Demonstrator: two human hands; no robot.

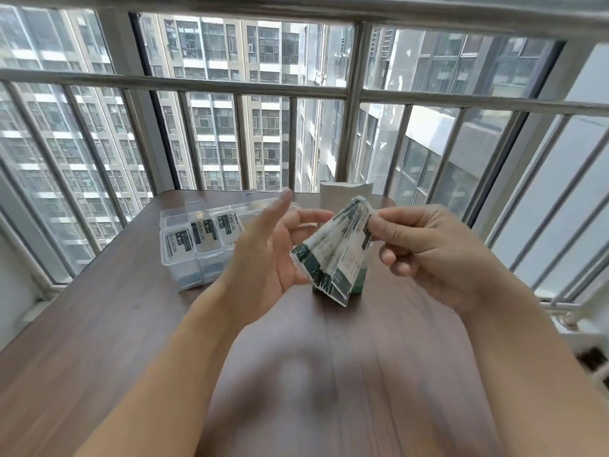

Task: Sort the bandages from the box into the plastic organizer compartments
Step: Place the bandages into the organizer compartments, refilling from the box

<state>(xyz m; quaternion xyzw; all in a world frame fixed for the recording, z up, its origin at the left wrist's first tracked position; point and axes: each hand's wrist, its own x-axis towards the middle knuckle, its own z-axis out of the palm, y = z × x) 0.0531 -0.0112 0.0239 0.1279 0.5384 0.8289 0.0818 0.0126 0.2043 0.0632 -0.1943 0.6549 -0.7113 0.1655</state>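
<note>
Fingers (389, 230) of the right hand (428, 249) are curling in and pinching the top end of a fanned bunch of bandages (333, 255), flat paper-wrapped strips printed white with dark green bands at their lower ends. These strips are hanging splayed above the counter (108, 331), between the two hands. Opposite them, the left hand (263, 255) is hovering with its palm turned toward the bunch and its fingers spreading apart, mostly straight; its fingertips are blurred, and whether its thumb is touching the strips is hard to tell.

Farther back on the left, a clear plastic organizer (197, 245) is sitting on the counter, a rectangular tray split into small square compartments with thin glossy walls. Several compartments on its near and middle rows are holding bandages standing or leaning on edge, their white and green labels facing up.

Behind the held bunch, a pale upright box (342, 194) with open top flaps is standing on the counter.

Dark wood-grain laminate is covering the counter, matte with long streaks, and a metal railing (230, 84) of round bars is running behind it.
</note>
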